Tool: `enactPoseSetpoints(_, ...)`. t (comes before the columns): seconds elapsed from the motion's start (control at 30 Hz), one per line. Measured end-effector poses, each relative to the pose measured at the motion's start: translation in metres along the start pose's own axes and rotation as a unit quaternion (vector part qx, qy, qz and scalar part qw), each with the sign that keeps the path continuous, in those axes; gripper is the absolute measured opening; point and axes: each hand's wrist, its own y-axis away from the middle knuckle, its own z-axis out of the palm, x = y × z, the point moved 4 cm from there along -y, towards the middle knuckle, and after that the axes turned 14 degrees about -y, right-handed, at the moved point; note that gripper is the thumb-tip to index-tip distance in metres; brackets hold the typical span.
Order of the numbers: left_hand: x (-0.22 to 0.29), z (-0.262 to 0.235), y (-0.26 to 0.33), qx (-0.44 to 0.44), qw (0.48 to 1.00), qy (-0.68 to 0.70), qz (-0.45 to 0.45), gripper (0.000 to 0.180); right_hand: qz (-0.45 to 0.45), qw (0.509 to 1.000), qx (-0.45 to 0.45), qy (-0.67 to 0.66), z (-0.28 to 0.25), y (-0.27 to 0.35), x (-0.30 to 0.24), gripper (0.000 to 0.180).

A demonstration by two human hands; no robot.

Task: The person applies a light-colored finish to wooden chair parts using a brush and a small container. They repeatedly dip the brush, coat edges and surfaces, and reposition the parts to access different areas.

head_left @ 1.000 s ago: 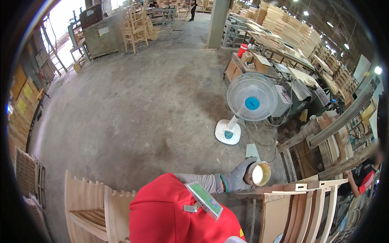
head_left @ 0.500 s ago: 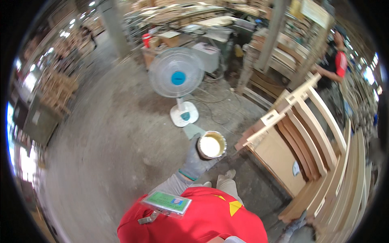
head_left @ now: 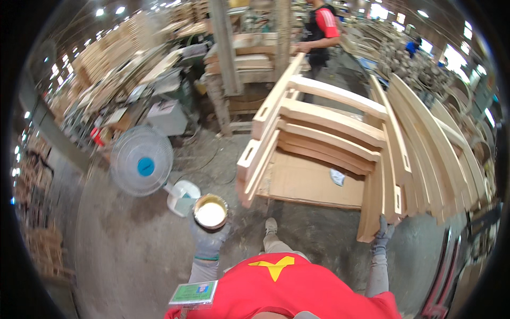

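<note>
While the gloved left hand (head_left: 210, 239) grips a round metal can of pale liquid (head_left: 210, 211) from below, the gloved right hand (head_left: 382, 232) closes on a curved pale wooden frame's (head_left: 372, 196) near end, its length running away.

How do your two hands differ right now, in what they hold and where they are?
The left hand grips a round tin of pale liquid from below, held free over the concrete floor; the right hand rests on the end of a leaning wooden chair frame. The left is raised near the standing fan, the right reaches out to the frame stack. Both wear grey gloves.
</note>
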Motion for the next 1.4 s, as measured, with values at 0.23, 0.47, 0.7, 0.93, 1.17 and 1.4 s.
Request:
enactPoseSetpoints(0.23, 0.011, 0.026, 0.003, 0.005, 0.872, -0.437, 0.221, 0.054, 0.035, 0.987, 0.069, -0.137, 0.01, 0.005, -0.008, 0.026)
enactPoseSetpoints(0.47, 0.009, 0.026, 0.004, 0.024, 0.897, -0.396, 0.194, 0.066, 0.041, 0.984, 0.079, -0.158, 0.007, 0.006, 0.0, 0.031)
enactPoseSetpoints(0.7, 0.013, 0.023, 0.01, 0.003, 0.726, -0.594, 0.347, 0.058, 0.061, 0.99, 0.047, -0.12, 0.012, 0.003, -0.014, 0.046)
enactPoseSetpoints(0.93, 0.011, -0.03, -0.019, -0.027, 0.736, -0.582, 0.345, 0.067, 0.06, 0.987, 0.04, -0.145, 0.017, 0.004, -0.03, 0.052)
enactPoseSetpoints(1.17, 0.011, 0.006, 0.01, -0.01, 0.679, -0.636, 0.367, 0.07, 0.059, 0.994, 0.05, -0.078, 0.013, 0.005, -0.037, 0.051)
enactPoseSetpoints(1.4, 0.009, 0.023, 0.009, -0.01, 0.914, -0.373, 0.159, 0.044, 0.026, 0.996, 0.085, 0.009, 0.011, 0.005, -0.033, 0.048)
